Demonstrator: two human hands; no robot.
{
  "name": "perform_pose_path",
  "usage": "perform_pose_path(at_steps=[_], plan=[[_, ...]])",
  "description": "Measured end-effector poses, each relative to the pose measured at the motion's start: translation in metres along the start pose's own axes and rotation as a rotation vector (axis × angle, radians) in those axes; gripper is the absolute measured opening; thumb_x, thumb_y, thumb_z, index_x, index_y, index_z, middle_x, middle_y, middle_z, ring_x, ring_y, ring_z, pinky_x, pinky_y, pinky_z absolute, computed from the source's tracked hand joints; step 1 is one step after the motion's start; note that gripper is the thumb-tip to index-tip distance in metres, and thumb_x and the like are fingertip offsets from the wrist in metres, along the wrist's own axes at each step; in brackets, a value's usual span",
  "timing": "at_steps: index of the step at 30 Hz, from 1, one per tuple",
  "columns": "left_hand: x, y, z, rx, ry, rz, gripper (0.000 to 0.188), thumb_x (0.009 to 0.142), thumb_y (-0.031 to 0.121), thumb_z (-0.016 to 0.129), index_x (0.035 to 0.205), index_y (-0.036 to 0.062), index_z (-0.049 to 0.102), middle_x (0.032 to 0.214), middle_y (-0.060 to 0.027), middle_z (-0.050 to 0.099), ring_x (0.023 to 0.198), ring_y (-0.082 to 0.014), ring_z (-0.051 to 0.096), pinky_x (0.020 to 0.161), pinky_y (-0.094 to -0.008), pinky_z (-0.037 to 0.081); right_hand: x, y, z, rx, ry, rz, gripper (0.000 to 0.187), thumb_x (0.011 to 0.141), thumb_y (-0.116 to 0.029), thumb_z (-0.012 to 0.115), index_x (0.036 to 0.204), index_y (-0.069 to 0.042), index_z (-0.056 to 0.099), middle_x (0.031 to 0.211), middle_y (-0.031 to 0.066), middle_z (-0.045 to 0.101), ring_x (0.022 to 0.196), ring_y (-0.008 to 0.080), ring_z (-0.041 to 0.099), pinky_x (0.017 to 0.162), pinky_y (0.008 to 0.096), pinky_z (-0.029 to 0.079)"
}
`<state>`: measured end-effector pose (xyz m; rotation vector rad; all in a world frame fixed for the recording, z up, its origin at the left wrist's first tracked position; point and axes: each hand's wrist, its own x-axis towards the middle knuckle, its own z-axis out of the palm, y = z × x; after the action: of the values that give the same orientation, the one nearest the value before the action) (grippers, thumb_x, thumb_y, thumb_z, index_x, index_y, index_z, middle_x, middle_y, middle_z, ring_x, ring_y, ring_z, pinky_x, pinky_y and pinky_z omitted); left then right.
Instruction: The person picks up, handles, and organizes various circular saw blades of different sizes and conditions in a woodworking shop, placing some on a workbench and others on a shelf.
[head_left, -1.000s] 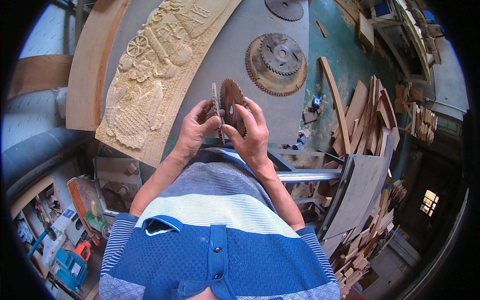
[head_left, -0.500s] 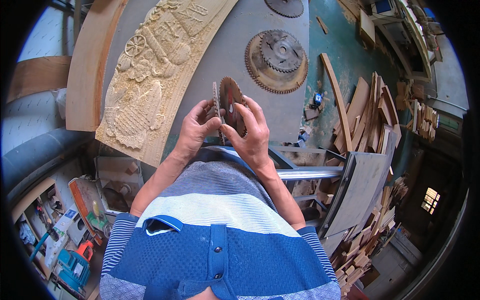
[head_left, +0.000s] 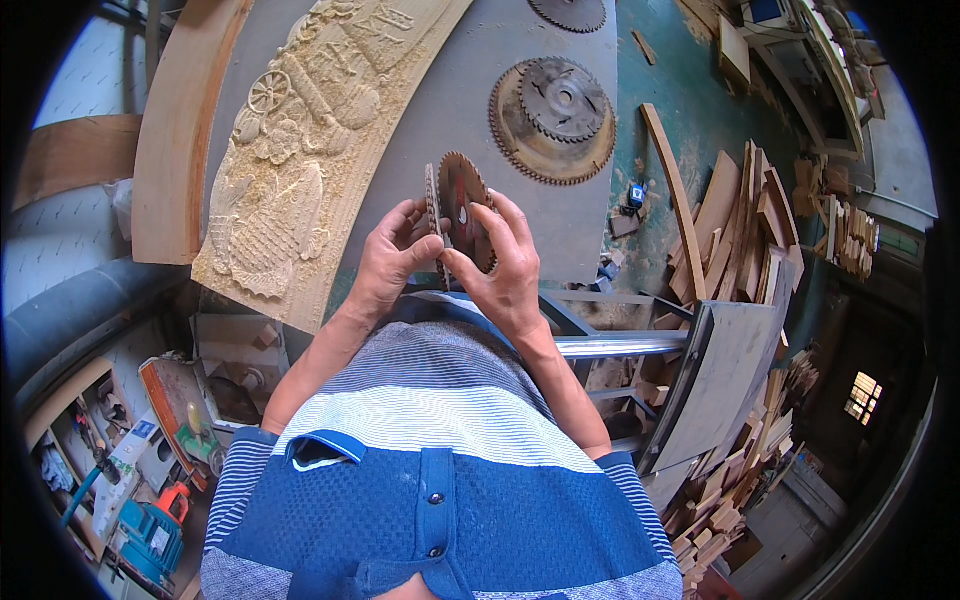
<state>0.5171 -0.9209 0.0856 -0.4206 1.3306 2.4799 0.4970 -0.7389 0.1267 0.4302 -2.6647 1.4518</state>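
Note:
Two toothed circular saw blades are held upright in front of my body, above the near edge of the grey table (head_left: 400,180). My left hand (head_left: 392,258) grips the left blade (head_left: 432,205), which shows nearly edge-on. The right blade (head_left: 462,180) has a rust-brown face with a red patch near its centre, and my right hand (head_left: 502,262) is closed round it. A narrow gap parts the two blades at the top. My thumbs nearly meet at the lower part of the blades. Some fingertips are hidden behind the blades.
Stacked saw blades (head_left: 555,120) lie on the table at the right, with another blade (head_left: 570,12) beyond. A carved wooden panel (head_left: 290,170) covered in sawdust lies at the left. Wooden offcuts (head_left: 730,220) lean at the right. A blue power tool (head_left: 145,540) sits lower left.

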Motion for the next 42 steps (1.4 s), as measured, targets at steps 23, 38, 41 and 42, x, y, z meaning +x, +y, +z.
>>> perform_pose_path(at_steps=[23,38,41,42], plan=[[0.004,-0.002,-0.007,-0.080,-0.018,0.004,0.073,0.088,0.046,0.080,0.137,-0.0002,0.053,0.124,-0.0067,0.068,0.111,-0.0105,0.065,0.093,-0.0245,0.055,0.009,-0.007,-0.009,0.052,-0.038,-0.013,0.023,0.088,-0.003,0.068,0.111,-0.005,0.073,0.130,0.0211,0.062,0.096,0.0355,0.072,0.080,0.0412,0.060],[0.004,0.001,-0.005,-0.111,-0.008,0.038,0.073,0.089,0.047,0.080,0.138,0.0013,0.052,0.127,-0.0085,0.068,0.112,-0.0134,0.066,0.091,-0.0254,0.055,0.010,-0.016,0.001,-0.112,-0.076,-0.066,0.056,0.076,-0.019,0.089,0.124,-0.003,0.065,0.137,0.0254,0.059,0.120,0.0426,0.064,0.098,0.0467,0.056],[0.005,0.002,-0.006,-0.096,-0.006,0.022,0.074,0.088,0.048,0.080,0.138,0.0008,0.052,0.126,-0.0090,0.067,0.114,-0.0148,0.066,0.093,-0.0267,0.056,0.010,-0.017,0.001,-0.122,-0.078,-0.069,0.059,0.075,-0.019,0.090,0.126,-0.003,0.064,0.137,0.0257,0.058,0.121,0.0429,0.063,0.098,0.0469,0.055],[0.006,0.001,-0.006,-0.095,-0.002,0.025,0.074,0.088,0.048,0.080,0.138,0.0008,0.052,0.126,-0.0091,0.067,0.114,-0.0150,0.066,0.093,-0.0269,0.056,0.010,-0.017,0.002,-0.125,-0.078,-0.071,0.059,0.075,-0.019,0.090,0.126,-0.003,0.064,0.138,0.0258,0.058,0.121,0.0430,0.063,0.099,0.0469,0.055]])
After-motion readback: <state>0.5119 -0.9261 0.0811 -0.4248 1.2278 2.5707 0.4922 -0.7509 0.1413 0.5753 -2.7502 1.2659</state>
